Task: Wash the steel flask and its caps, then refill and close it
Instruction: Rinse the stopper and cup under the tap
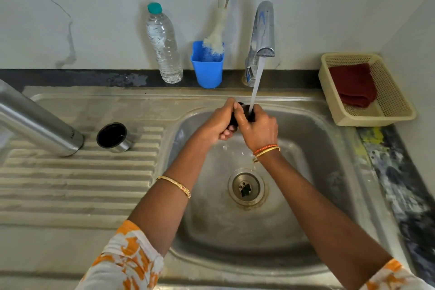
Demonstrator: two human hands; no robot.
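Over the sink basin (306,139), my left hand (220,121) and my right hand (259,128) both grip a small black inner cap (244,110), mostly hidden between my fingers. Water runs from the steel tap (262,37) onto the cap and my right hand. The steel flask (37,122) stands on the ribbed drainboard (75,179) at the left, its top cut off by the frame edge. Beside it sits the steel outer cap (114,137), open side up with a black inside.
Against the back wall stand a clear water bottle with a teal lid (163,45) and a blue cup (207,66) holding a bottle brush (219,30). A cream basket (367,89) with a dark red cloth (353,85) sits at the right. The drain (246,187) lies mid-basin.
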